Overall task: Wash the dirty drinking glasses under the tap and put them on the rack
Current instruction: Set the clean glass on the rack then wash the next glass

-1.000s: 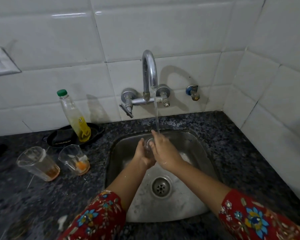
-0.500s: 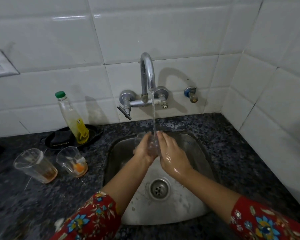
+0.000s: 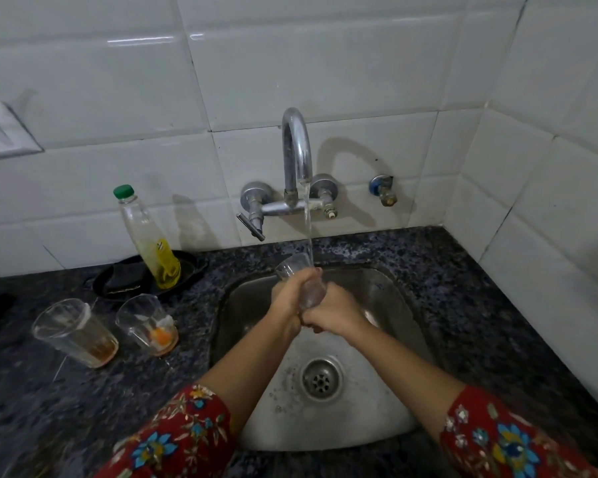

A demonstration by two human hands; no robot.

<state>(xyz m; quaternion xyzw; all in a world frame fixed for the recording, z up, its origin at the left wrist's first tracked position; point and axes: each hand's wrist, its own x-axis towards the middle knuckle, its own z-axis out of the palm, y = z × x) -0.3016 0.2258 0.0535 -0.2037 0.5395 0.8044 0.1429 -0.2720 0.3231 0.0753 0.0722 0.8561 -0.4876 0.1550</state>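
Held glass (image 3: 297,270): clear, located over the sink (image 3: 390,305) basin at rear centre, directly below the tap (image 3: 296,157) spout. Clock refs: 12 = twd wall, centre = held glass. Glass is tilted, rim pointing approx. 11 o'clock, base hidden in the hands. L hand (image 3: 285,298): fingers curled round the glass body from the 9 o'clock side. R hand (image 3: 335,313): fingers wrapped round the lower part from the 4 o'clock side; both hands touch each other under the glass. Water stream (image 3: 307,222) runs from the spout and strikes the glass wall at its 1 o'clock edge, just above the L fingertips. Drain (image 3: 321,377) sits at 6 o'clock in the basin floor, well below the hands. Two dirty glasses stand on the dark granite counter (image 3: 463,288) at 8–9 o'clock: nearer glass (image 3: 149,324) w/ orange residue in the bottom; farther glass (image 3: 73,332) w/ brown liquid in the bottom, just beside the first, not touching. At 10 o'clock, a green-capped bottle (image 3: 147,236) w/ yellow liquid stands in a black dish (image 3: 118,284) against the white tiled wall. Small valve (image 3: 382,189) on wall at 1 o'clock. Red floral sleeves cover both forearms' near ends.
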